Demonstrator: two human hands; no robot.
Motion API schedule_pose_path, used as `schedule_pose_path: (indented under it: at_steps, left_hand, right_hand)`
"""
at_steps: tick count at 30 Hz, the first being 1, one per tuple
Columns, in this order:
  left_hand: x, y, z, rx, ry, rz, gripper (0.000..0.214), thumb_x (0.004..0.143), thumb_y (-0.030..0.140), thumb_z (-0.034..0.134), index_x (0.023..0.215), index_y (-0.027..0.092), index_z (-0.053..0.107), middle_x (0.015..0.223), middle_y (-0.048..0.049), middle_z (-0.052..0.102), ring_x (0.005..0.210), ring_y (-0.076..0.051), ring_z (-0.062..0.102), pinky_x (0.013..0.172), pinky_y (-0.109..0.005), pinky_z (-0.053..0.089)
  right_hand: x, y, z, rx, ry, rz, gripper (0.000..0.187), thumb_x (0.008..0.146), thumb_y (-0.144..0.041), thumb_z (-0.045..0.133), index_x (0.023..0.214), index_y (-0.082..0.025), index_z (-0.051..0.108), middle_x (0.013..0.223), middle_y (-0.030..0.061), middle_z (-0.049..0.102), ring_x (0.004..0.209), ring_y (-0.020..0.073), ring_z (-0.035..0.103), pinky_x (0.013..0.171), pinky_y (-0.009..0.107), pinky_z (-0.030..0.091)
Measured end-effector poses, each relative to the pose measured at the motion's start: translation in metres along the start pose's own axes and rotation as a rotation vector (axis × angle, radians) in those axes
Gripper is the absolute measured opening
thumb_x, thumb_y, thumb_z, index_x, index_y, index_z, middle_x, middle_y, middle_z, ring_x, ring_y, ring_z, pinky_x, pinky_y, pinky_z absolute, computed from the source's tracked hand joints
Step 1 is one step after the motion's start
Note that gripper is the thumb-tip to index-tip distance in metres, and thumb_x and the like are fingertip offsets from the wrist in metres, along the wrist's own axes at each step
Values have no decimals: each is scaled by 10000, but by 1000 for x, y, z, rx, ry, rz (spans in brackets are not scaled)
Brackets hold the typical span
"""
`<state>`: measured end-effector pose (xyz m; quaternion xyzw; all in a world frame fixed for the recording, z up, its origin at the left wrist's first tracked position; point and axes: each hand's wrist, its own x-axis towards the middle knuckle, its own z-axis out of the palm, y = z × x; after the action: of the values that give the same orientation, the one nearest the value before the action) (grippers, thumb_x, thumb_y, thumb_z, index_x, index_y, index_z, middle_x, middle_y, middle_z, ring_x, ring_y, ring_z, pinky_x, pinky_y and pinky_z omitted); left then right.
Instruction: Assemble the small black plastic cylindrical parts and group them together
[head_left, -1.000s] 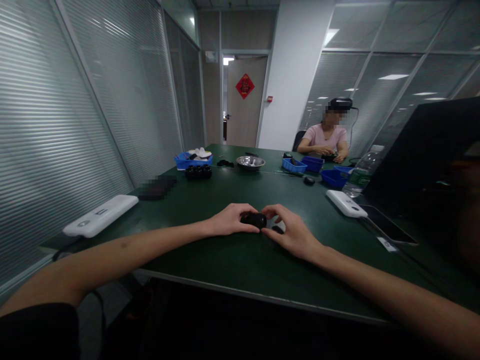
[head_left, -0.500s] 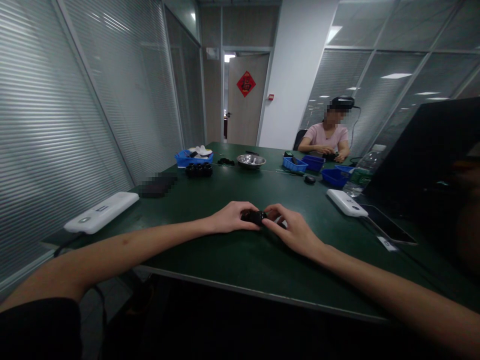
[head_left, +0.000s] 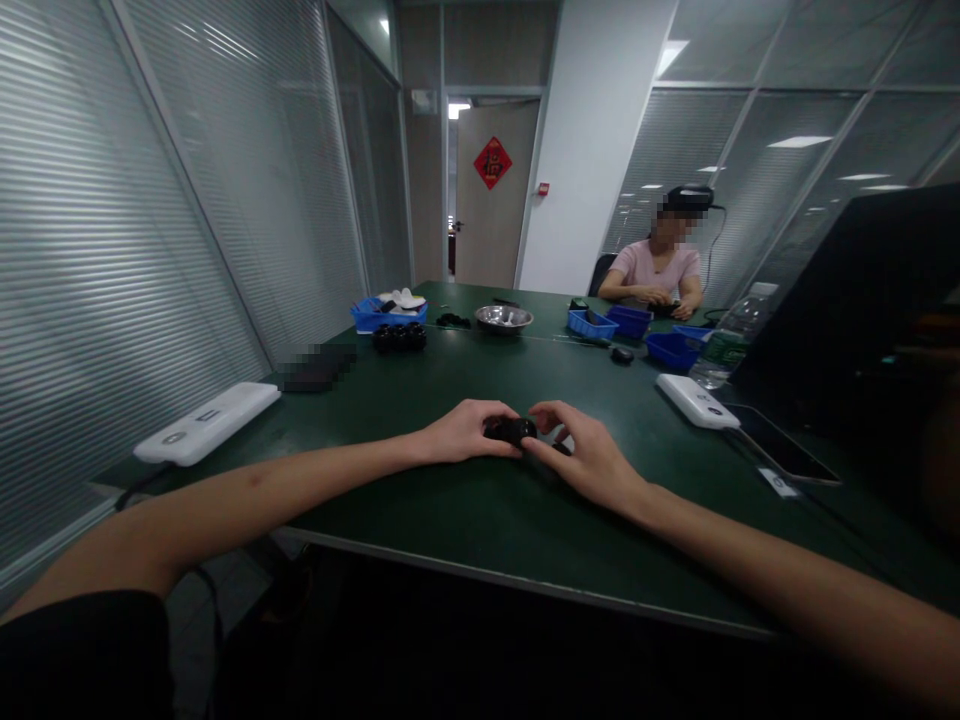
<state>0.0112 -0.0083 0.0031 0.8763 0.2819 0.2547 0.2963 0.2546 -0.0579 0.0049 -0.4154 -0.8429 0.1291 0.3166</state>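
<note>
My left hand [head_left: 466,432] rests on the green table with its thumb and fingers closed round a small glossy black object [head_left: 517,431]. The exact kind of this object cannot be made out; its right end looks rounded. At that end is my right hand [head_left: 589,455], its thumb touching the object and its curved index finger just above. Under the right palm lies a second small dark piece [head_left: 561,449], partly hidden by the fingers.
Beyond my hands stand a metal bowl [head_left: 504,320], a blue basket [head_left: 390,318] and black round parts [head_left: 399,337]. White power banks [head_left: 210,423] flank me, with a phone [head_left: 780,440] and a bottle [head_left: 727,340] at right. A person [head_left: 656,270] sits across, handling something dark.
The index finger of my right hand has lifted slightly off the black object, while the thumb stays against it. My left hand keeps its hold. The view has shifted a little.
</note>
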Motion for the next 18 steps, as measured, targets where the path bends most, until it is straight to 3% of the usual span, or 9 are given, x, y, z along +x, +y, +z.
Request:
schedule_pose_path:
  at_steps: [3,8,13,18]
  left_hand:
    - [0,-1,0,11,3,-17,482,836,482,794,1188,168,696,1064,-60,694,874,-191,603,724,-281,420]
    - [-1,-2,-1,24,-1,-20,472,856,479,775,1203,170,691,1032,-52,691,833,-179,589,701,-275,403]
    - [-1,-2,-1,21,-2,-9,471,847,487,784,1192,178,702,1053,-54,694,846,-181,591,709,-276,408]
    - [0,-4,0,37,18,-19,488,844,475,789,1210,167,693,1003,-43,686,815,-173,583,692,-270,400]
  right_hand:
    - [0,0,0,-12,-28,-17,250,972,-369,654,1166,-215,626,1032,68,677,863,213,654,738,367,558]
    - [0,-1,-1,10,-6,-83,296,931,-291,696,1205,-222,612,1163,87,652,1014,232,649,809,367,572]
    - [0,-3,-1,-15,-46,24,254,991,-407,624,1156,-214,628,964,58,700,837,218,670,725,371,555]
    - [0,0,-1,22,-44,-97,293,940,-265,675,1224,-227,611,1184,89,649,962,216,664,823,369,574]
